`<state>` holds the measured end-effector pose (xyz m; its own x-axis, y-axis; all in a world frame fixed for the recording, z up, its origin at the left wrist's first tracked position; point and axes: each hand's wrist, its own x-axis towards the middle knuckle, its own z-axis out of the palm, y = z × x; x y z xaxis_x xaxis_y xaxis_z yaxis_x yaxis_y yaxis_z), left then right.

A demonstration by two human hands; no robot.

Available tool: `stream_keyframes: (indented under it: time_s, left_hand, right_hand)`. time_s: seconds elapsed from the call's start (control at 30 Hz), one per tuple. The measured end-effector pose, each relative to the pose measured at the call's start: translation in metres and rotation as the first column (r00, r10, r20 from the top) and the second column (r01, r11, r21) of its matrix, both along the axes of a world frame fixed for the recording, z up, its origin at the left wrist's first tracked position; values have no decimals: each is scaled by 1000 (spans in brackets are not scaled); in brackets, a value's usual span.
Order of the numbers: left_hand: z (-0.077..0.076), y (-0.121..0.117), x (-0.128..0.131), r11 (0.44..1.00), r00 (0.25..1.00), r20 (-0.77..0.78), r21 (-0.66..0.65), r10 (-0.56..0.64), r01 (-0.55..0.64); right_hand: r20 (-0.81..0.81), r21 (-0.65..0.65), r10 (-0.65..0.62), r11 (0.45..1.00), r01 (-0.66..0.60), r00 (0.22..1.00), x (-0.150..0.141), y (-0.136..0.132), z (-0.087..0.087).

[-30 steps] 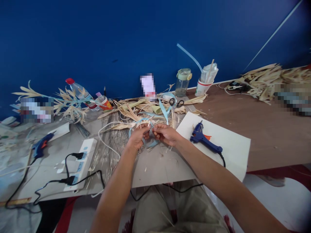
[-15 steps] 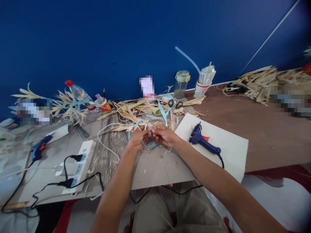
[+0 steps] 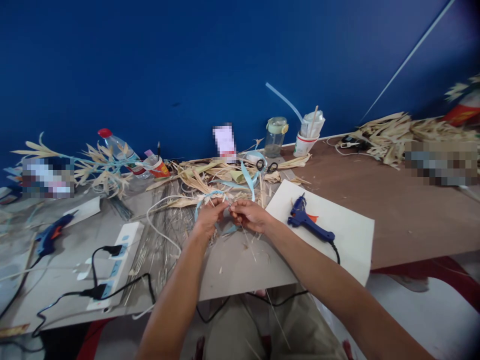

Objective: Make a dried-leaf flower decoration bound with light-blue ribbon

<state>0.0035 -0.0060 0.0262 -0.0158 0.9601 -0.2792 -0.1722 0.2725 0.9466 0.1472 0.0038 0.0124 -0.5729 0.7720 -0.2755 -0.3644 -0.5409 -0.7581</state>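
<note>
My left hand [image 3: 209, 217] is closed in a pinch on a thin stem wrapped in light blue tape [image 3: 214, 193], with pale dried husk leaves beside it. Fingertip to fingertip with it, my right hand [image 3: 250, 216] pinches the stem's end; the exact grip is too small to make out. A thin pale strand [image 3: 249, 242] trails down from under the right hand toward my lap. Just behind the hands lie dried husk strips [image 3: 195, 175], a light blue ribbon [image 3: 247, 176] and black-handled scissors [image 3: 267, 165].
Right of my hands, a blue glue gun [image 3: 309, 222] rests on a white board [image 3: 352, 240]. At left are a power strip [image 3: 125, 240], another glue gun [image 3: 52, 235] and thin wires [image 3: 165, 225]. A bottle [image 3: 276, 137] and a cup [image 3: 305, 145] stand by the wall.
A thin strand now hangs below my right hand. The fingertips have shifted slightly while staying together, and the whole view has moved a little.
</note>
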Motion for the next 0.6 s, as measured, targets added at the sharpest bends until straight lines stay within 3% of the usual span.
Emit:
stream_keyframes:
  time_s: [0.23, 0.4, 0.5, 0.6]
  left_hand:
    - [-1, 1, -8, 999, 995, 91, 25, 30, -32]
    - [1, 2, -15, 997, 991, 125, 55, 55, -62]
    - [-2, 2, -13, 998, 996, 88, 52, 27, -32]
    - [-6, 1, -7, 998, 999, -29, 58, 25, -23]
  right_hand:
    - [11, -29, 53, 998, -53, 999, 0, 0, 2]
    - [27, 4, 5, 1000, -5, 1000, 8, 2, 8]
    - [9, 93, -184, 979, 182, 983, 19, 10, 12]
    - [16, 213, -449, 874, 436, 893, 30, 21, 12]
